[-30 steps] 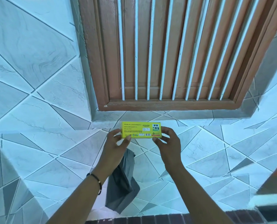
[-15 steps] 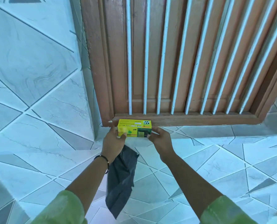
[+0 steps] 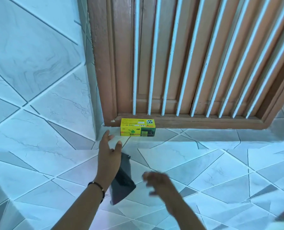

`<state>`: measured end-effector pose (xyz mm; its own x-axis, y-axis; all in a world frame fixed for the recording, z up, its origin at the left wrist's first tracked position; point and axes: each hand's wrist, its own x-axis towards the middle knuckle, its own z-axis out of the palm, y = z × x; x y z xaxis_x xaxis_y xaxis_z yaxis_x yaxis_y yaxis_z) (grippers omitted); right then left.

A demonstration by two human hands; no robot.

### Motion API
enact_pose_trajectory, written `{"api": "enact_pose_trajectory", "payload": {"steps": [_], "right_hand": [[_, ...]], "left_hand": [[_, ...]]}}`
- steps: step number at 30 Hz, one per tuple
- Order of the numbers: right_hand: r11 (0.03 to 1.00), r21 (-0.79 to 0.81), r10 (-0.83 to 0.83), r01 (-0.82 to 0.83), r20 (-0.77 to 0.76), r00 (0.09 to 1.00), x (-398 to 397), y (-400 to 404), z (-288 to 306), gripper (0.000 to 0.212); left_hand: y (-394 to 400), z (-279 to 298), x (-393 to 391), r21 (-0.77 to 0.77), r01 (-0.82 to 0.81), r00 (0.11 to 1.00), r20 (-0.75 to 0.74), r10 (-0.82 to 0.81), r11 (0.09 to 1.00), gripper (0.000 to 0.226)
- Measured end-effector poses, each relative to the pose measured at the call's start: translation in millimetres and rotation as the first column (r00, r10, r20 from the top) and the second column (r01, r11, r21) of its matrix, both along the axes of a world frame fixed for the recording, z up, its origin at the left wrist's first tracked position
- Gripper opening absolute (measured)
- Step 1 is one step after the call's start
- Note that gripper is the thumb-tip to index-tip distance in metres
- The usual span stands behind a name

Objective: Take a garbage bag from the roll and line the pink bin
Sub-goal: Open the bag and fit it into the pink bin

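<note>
A yellow garbage-bag box [image 3: 137, 127] stands on the tiled ledge [image 3: 179, 138], against the bottom rail of the brown window frame [image 3: 204, 123]. My left hand [image 3: 109, 153] is just below and left of the box, apart from it, with thumb and forefinger stretched out. A folded dark grey garbage bag [image 3: 123, 181] hangs from under that hand, held by fingers I cannot see. My right hand [image 3: 157, 181] is lower and to the right, blurred, with loosely curled fingers that hold nothing. The pink bin is not in view.
Light blue tiles cover the wall [image 3: 38, 63] on the left and below the ledge. White bars [image 3: 152, 63] run upright across the wooden window above the box.
Both hands have let go of the yellow box, which now stands on the ledge. They have drawn back toward me, the right one farther. The bag still hangs from my left hand.
</note>
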<state>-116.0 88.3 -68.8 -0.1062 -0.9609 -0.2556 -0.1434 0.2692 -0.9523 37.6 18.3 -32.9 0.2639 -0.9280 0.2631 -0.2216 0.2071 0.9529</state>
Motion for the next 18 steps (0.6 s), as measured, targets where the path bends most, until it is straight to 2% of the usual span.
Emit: {"api": "enact_pose_trajectory", "payload": {"steps": [2,3,4,6,10,12,15,16,18], "right_hand": [[0.943,0.281,0.189,-0.181,-0.004,0.982,12,18,-10,0.038],[0.918,0.326,0.232,-0.226,0.019,0.973,17,24,-11,0.042],[0.92,0.313,0.227,-0.235,0.062,0.972,19,28,-11,0.043],[0.968,0.179,0.142,-0.175,0.185,0.972,20,35,-5,0.041],[0.996,-0.077,-0.022,0.045,0.277,0.961,5,47,17,0.016],[0.988,-0.111,-0.061,0.106,0.352,0.934,-4,50,26,0.01],[0.986,-0.129,-0.037,0.11,0.471,0.881,-15,59,38,0.012],[0.985,-0.138,-0.027,0.107,0.486,0.874,-19,60,41,0.012],[0.981,-0.17,0.01,0.089,0.508,0.861,-27,65,48,0.012]], "left_hand": [[13,0,-4,-0.016,0.011,0.995,-0.095,-0.013,1.0,0.049],[19,1,-7,-0.021,0.023,0.992,-0.122,-0.025,1.0,0.047],[24,2,-10,-0.023,0.035,0.99,-0.134,-0.038,0.999,0.046],[35,6,-13,-0.026,0.073,0.988,-0.138,-0.075,0.997,0.045],[59,6,-16,0.039,0.195,0.973,-0.137,-0.188,0.98,0.05],[75,5,-16,0.096,0.221,0.964,-0.173,-0.202,0.971,0.059],[101,1,-16,0.23,0.253,0.946,-0.263,-0.19,0.94,0.074],[110,-1,-16,0.277,0.285,0.942,-0.259,-0.215,0.918,0.072],[129,-7,-18,0.336,0.368,0.93,-0.134,-0.342,0.867,0.055]]}}
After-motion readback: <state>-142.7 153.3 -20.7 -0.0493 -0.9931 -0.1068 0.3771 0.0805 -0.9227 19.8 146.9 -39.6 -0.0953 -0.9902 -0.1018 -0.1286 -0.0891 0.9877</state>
